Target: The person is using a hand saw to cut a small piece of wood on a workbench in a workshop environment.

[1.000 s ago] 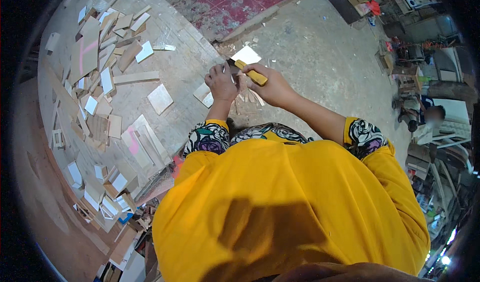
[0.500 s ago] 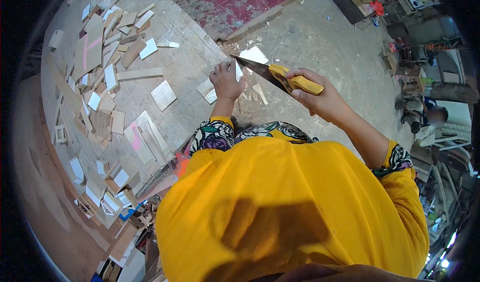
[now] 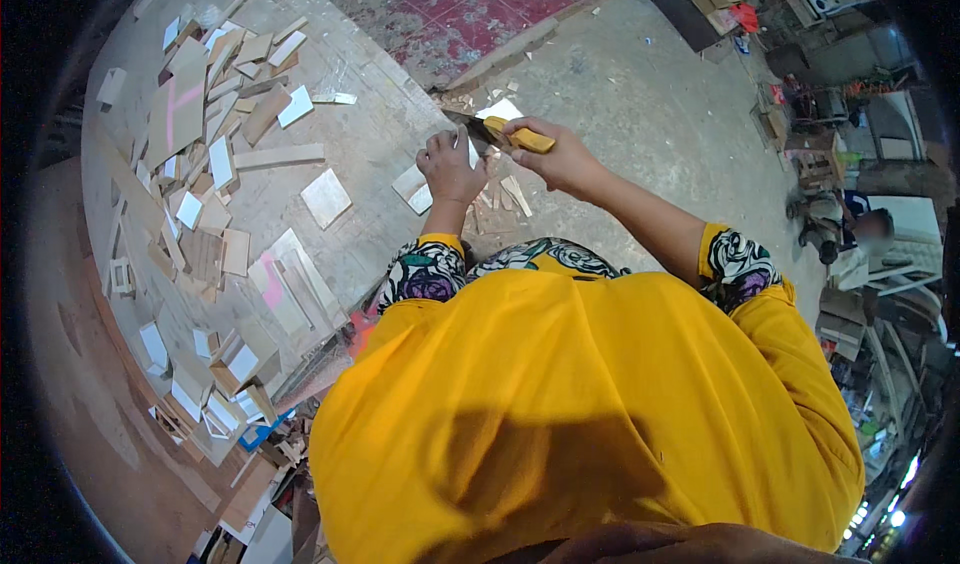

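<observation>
My right hand (image 3: 566, 158) is wrapped round the yellow handle of a handsaw (image 3: 531, 141). Its dark blade points to the left and away from me, past the table edge, close to my left fingers. With bent fingers, my left hand (image 3: 452, 169) grips a white-faced piece of board (image 3: 411, 185) at the table's right edge. Part of the board shows on either side of that hand, and the rest is hidden under it. Where the saw's teeth meet the board cannot be made out.
Offcuts (image 3: 200, 154) lie heaped across the left of the worktable (image 3: 370, 144), and a square piece (image 3: 326, 198) rests nearer to me. Scraps litter the concrete floor (image 3: 640, 124) beside the table. Far right, another person (image 3: 840, 224) is among stacked timber.
My right hand has pushed the saw forward and to the left, so less of the blade shows on my side. My left hand has stayed almost still on the board.
</observation>
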Tool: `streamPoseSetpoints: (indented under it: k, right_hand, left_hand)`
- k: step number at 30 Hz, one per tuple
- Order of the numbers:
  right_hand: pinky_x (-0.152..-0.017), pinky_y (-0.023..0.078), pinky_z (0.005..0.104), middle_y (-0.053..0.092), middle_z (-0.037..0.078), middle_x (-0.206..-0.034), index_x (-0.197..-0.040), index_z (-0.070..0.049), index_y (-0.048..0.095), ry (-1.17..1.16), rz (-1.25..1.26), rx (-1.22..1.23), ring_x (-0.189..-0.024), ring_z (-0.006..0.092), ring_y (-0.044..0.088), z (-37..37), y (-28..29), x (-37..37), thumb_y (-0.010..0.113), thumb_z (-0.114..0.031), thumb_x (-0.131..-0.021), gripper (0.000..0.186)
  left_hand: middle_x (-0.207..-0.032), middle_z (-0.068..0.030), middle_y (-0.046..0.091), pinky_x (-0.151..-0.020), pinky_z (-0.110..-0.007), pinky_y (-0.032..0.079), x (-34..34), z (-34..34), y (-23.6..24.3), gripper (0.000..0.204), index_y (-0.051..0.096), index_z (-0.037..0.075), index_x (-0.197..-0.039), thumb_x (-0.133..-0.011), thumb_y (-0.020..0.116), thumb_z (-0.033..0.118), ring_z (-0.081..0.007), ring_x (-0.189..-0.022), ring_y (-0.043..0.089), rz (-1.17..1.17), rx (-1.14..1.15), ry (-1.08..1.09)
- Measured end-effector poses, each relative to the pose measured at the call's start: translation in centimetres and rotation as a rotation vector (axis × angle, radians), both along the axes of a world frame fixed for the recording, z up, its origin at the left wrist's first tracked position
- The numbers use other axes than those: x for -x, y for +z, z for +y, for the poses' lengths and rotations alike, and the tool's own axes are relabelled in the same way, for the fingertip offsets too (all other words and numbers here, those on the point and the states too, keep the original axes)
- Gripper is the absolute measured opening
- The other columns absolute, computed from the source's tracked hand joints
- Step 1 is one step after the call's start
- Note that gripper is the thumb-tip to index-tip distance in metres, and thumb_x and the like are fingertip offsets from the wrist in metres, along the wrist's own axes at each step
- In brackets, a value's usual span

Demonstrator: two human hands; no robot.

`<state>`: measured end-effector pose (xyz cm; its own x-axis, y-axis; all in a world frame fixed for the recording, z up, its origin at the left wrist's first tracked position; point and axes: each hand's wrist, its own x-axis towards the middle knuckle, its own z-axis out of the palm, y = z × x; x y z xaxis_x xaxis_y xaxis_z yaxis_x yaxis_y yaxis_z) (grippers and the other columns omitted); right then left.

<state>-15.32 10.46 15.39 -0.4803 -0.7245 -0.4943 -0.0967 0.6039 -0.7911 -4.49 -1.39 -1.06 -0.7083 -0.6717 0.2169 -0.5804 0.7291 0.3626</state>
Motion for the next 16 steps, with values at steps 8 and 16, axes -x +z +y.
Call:
streamPoseSetpoints:
  k: [8,16]
  right_hand:
    - [-0.053,0.046,0.0267,0.063,0.006,-0.095,-0.111,-0.015,0.060,0.068,0.120,0.027,-0.067,0.0139,0.057,6.1,8.3,-0.6,0.066,-0.011,-0.082,0.030]
    - [-0.045,0.044,0.0242,0.062,0.007,-0.093,-0.114,-0.018,0.058,0.031,0.001,-0.057,-0.054,0.0118,0.051,5.1,8.6,-0.1,0.063,-0.015,-0.085,0.030]
  left_hand:
    - [-0.110,-0.0069,0.053,-0.090,-0.047,0.033,-0.4,-0.3,-0.4,0.062,0.057,0.011,-0.121,-0.067,0.070,0.038,-0.0262,-0.108,0.046,0.062,-0.021,-0.011]
    - [-0.114,-0.0070,0.050,-0.096,-0.048,0.029,-0.3,0.1,-0.4,0.066,0.055,0.012,-0.126,-0.068,0.071,0.039,-0.0265,-0.113,0.042,0.009,-0.088,-0.056]
